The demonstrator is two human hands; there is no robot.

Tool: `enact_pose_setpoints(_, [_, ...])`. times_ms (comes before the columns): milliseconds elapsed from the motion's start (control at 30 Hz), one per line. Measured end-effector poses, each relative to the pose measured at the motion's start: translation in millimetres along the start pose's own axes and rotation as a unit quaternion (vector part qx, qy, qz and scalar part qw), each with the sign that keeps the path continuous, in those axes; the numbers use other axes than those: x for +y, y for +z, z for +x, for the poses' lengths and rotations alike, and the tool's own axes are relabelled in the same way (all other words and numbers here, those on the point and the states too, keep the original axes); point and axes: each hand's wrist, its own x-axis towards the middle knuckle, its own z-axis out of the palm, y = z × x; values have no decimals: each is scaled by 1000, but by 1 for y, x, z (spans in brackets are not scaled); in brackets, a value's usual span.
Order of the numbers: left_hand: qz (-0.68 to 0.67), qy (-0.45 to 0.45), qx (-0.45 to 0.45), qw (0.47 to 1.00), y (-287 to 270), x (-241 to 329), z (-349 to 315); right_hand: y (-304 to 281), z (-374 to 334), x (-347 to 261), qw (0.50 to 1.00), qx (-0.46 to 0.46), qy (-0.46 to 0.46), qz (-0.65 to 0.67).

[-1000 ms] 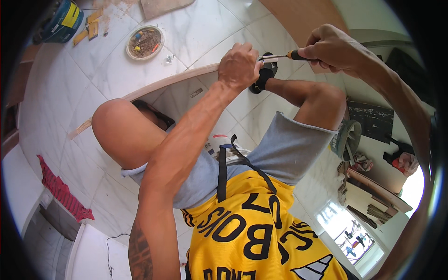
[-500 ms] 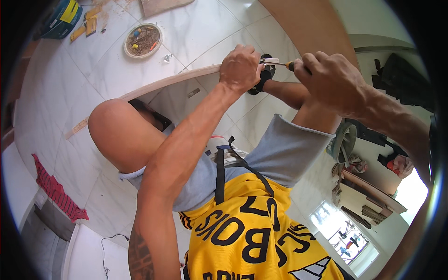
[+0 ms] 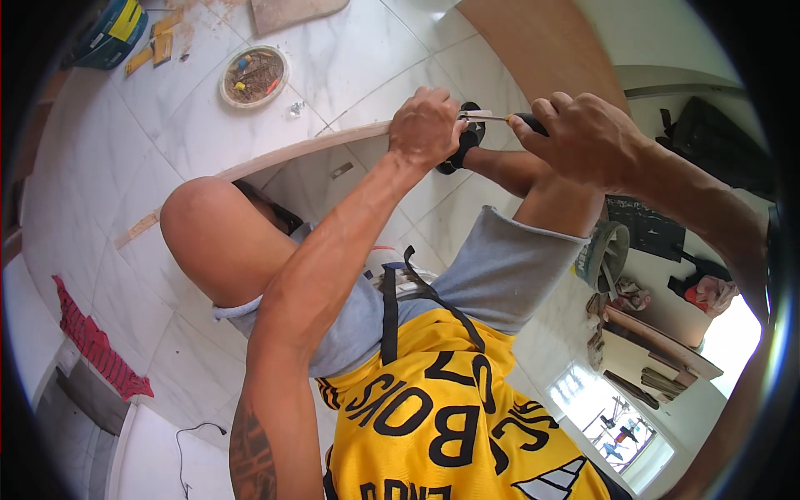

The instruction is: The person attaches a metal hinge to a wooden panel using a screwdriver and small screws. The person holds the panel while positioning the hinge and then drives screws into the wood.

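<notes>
A long, thin wooden strip runs from beside my left knee to my left hand, which is closed around it near its far end. My right hand grips the dark handle of a screwdriver with a yellow collar. The metal shaft points left toward the strip's end, just past my left fingers. Whether the tip touches the wood is too small to tell. A black sandal on my foot lies right below that end.
A round tub of screws stands on the tiled floor, with yellow pieces and a dark bucket at far left. A red striped cloth lies left. Another bucket and stacked boards are at right.
My right hand and the screwdriver have shifted slightly left, and more of the dark handle shows. My left hand keeps its hold on the wooden strip.
</notes>
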Motion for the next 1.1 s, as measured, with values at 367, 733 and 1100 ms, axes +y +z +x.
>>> enact_pose_setpoints(367, [12,1,-8,1000,-4,-1,-3,-18,23,8,835,-53,363,410])
enact_pose_setpoints(733, [-64,-27,-43,997,-9,-7,6,8,-7,-6,998,53,18,-37])
enact_pose_setpoints(1100, [-55,-29,-30,998,-8,1,-3,-19,16,-18,961,-35,219,163])
